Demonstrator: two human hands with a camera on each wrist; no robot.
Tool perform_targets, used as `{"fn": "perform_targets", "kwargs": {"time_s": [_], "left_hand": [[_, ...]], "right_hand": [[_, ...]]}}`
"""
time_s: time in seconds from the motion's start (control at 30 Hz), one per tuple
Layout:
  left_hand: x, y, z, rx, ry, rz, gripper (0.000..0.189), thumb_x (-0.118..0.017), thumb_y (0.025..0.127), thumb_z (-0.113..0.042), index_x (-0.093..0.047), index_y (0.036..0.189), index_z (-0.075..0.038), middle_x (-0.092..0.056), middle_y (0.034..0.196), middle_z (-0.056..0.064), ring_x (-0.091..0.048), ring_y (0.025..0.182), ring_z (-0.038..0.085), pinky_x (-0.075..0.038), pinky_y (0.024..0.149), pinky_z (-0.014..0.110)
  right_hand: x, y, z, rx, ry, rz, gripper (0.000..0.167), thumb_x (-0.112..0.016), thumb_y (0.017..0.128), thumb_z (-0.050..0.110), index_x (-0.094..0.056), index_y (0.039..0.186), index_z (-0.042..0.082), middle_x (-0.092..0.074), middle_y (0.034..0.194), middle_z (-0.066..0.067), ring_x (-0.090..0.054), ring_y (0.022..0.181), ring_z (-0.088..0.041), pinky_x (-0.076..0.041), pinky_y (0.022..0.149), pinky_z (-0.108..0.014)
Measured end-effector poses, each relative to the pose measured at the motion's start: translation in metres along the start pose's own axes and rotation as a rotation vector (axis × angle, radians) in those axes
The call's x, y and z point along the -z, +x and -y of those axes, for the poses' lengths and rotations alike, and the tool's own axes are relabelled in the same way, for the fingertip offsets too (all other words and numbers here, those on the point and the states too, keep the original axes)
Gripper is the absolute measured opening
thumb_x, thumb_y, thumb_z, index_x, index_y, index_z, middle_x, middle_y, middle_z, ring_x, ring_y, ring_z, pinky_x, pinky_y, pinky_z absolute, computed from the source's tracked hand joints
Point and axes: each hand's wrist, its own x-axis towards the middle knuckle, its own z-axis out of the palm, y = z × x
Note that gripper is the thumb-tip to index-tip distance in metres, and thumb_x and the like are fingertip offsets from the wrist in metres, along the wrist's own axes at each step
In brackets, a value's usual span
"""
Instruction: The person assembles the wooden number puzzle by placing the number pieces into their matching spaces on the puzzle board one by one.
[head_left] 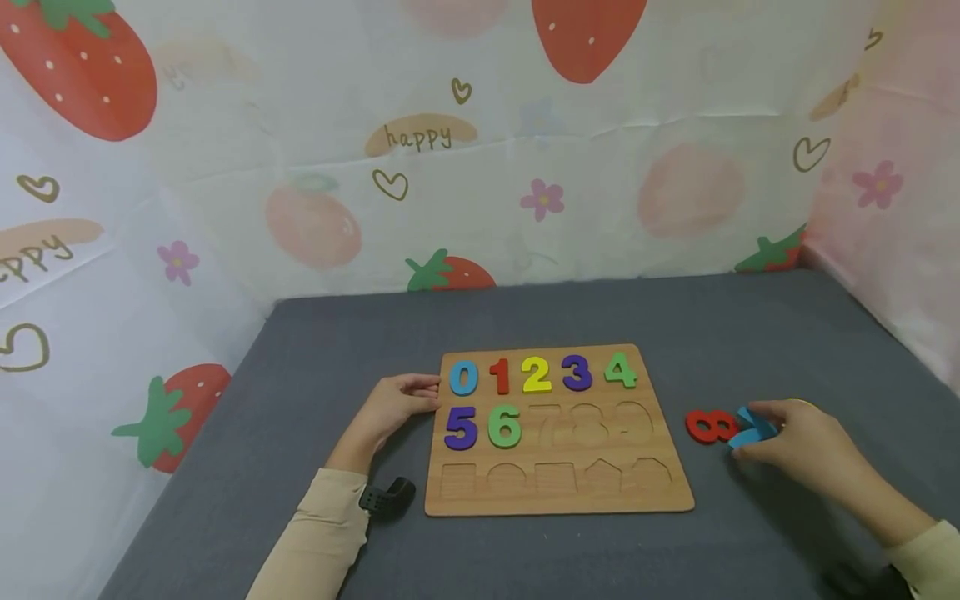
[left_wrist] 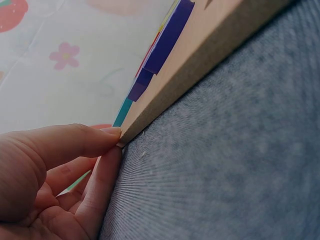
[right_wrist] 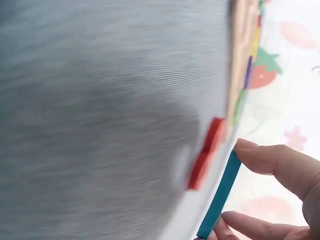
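Note:
A wooden number puzzle board (head_left: pixel 517 500) lies on the table. Its top row holds pieces 0 to 4; a purple 5 (head_left: pixel 461 428) and a green 6 (head_left: pixel 504 427) sit in the middle row. My left hand (head_left: pixel 392 407) pinches the board's left edge between thumb and fingers, seen closely at the board's corner (left_wrist: pixel 131 134) in the left wrist view. To the right of the board, my right hand (head_left: pixel 810 437) holds a blue number 7 (head_left: pixel 752 428) between thumb and fingers, above the cloth. A red 8 (head_left: pixel 703 427) lies just left of it.
Grey cloth (head_left: pixel 337 333) covers the table. Recesses for 7, 8 and 9 and a bottom row of shape recesses (head_left: pixel 557 477) show bare wood. A strawberry-print sheet (head_left: pixel 465 208) hangs behind and at both sides. A black wrist device (head_left: pixel 386 497) is on the left wrist.

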Motion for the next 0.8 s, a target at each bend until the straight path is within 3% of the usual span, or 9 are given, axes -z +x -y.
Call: {"fn": "perform_targets", "kwargs": {"time_s": [0.13,0.37,0.53,0.8], "left_hand": [[0.000,0.001,0.000,0.004,-0.004,0.003,0.042,-0.069,0.092,-0.006,-0.062,0.133,-0.002,-0.070,0.122,0.016,-0.067,0.109,0.019,-0.050,0.103,0.041],[0.001,0.000,0.000,0.003,-0.001,0.012,0.043,-0.070,0.092,-0.008,-0.062,0.134,-0.002,-0.069,0.123,0.016,-0.067,0.111,0.020,-0.049,0.104,0.042],[0.001,0.000,0.000,0.005,0.001,0.011,0.044,-0.071,0.091,-0.009,-0.062,0.133,-0.003,-0.070,0.122,0.016,-0.066,0.111,0.021,-0.050,0.103,0.042],[0.001,-0.001,-0.003,0.013,-0.013,0.006,0.044,-0.070,0.091,-0.005,-0.062,0.134,-0.002,-0.069,0.123,0.017,-0.067,0.109,0.019,-0.050,0.103,0.041]], "right_hand": [[0.001,0.003,0.020,0.043,0.057,-0.007,0.087,-0.082,0.080,0.040,-0.047,0.139,-0.013,-0.047,0.138,-0.040,-0.054,0.117,-0.054,-0.055,0.076,-0.046],[-0.014,0.014,0.065,0.210,0.101,-0.025,0.074,-0.085,0.077,0.031,-0.057,0.135,-0.005,-0.052,0.137,-0.032,-0.058,0.118,-0.049,-0.057,0.079,-0.045],[-0.028,0.023,0.093,0.300,0.167,0.028,0.072,-0.085,0.078,0.028,-0.058,0.135,-0.003,-0.053,0.139,-0.029,-0.055,0.125,-0.049,-0.056,0.090,-0.050],[-0.046,0.038,0.125,0.351,0.278,0.142,0.066,-0.084,0.078,0.017,-0.059,0.136,-0.001,-0.056,0.141,-0.023,-0.048,0.134,-0.046,-0.052,0.100,-0.048]]}}
